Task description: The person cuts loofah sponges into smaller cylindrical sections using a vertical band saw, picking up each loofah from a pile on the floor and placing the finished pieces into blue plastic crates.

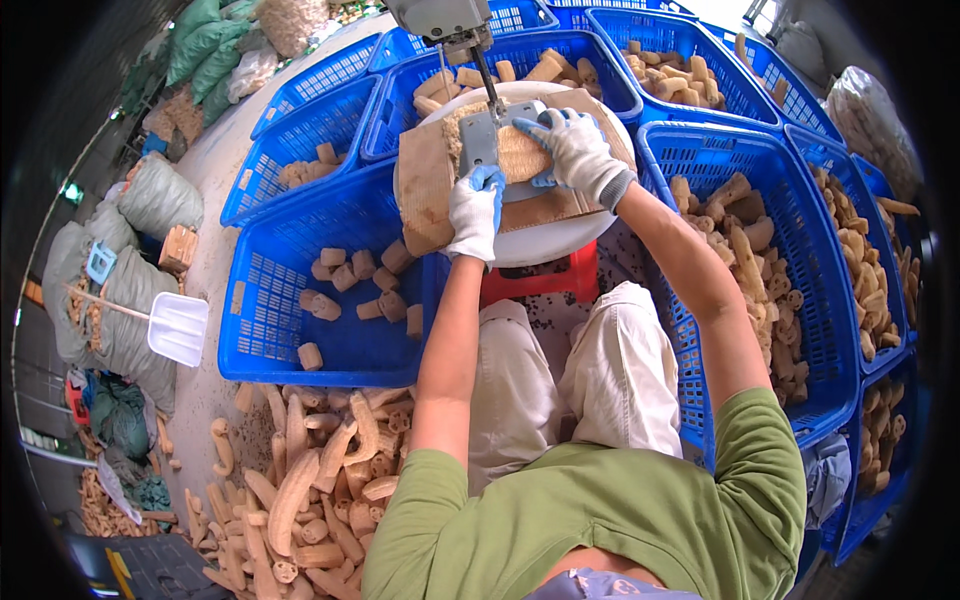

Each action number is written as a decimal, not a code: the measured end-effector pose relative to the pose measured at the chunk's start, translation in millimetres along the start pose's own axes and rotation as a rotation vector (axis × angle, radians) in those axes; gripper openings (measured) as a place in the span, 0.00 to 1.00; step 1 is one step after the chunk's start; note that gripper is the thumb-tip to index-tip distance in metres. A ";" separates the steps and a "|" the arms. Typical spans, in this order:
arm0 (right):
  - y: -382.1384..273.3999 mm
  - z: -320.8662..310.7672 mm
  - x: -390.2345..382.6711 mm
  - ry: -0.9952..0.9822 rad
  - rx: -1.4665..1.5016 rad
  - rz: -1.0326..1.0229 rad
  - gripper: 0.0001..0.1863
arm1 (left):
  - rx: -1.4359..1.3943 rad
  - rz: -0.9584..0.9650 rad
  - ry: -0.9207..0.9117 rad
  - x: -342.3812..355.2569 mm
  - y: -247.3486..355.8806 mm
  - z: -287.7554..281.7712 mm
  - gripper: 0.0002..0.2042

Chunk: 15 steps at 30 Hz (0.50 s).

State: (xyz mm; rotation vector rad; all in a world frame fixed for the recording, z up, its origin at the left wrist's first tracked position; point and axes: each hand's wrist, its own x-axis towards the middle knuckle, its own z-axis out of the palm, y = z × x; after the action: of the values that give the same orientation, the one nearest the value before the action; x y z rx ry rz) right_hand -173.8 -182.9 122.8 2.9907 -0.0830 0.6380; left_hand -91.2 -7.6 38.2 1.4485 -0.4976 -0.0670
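Note:
My right hand (pixel 583 150), in a white glove with blue fingers, grips a tan dried loofah (pixel 524 153) from its right side, with the thumb below and the fingers over the top. The loofah lies against the grey metal plate (pixel 481 143) of an upright machine (pixel 445 20) whose thin rod comes down from above. At the plate's lower left edge is my left hand (pixel 474 212), gloved the same way, its fingers curled closed; what they hold is hidden. Under both hands, a sheet of cardboard (pixel 424 200) covers part of a round white top (pixel 545 243).
A blue basket (pixel 262 345) at left holds several short cut loofah pieces (pixel 385 302). Another blue basket (pixel 825 370) at right holds longer loofahs, and more baskets stand behind. Whole loofahs (pixel 295 500) are heaped at lower left. A red stool (pixel 575 272) stands under the top.

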 end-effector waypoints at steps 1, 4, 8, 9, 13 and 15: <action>1.2 0.5 2.0 0.000 0.009 -0.003 0.52 | -0.012 0.005 -0.005 2.5 -2.4 0.2 0.04; 4.6 -2.4 11.9 -0.053 0.026 0.031 0.50 | -0.085 -0.022 -0.008 12.3 -4.9 1.6 0.06; 9.2 0.5 25.4 -0.043 0.076 0.047 0.49 | -0.092 -0.058 -0.080 38.5 -17.4 -8.2 0.09; 9.6 -0.2 28.9 -0.042 0.102 0.047 0.50 | -0.076 -0.051 -0.080 44.7 -21.7 -9.7 0.09; 22.5 7.8 46.1 -0.021 0.086 0.048 0.49 | 0.024 -0.026 -0.083 66.4 -26.0 -3.4 0.06; 29.5 10.1 52.0 -0.053 0.123 0.057 0.48 | 0.137 -0.030 -0.078 74.8 -25.6 2.0 0.05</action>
State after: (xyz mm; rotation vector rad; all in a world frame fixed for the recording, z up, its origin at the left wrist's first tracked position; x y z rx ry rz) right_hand -124.3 -215.0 136.9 3.1343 -0.1378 0.5902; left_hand -18.4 -38.3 35.0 1.5920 -0.5536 -0.1155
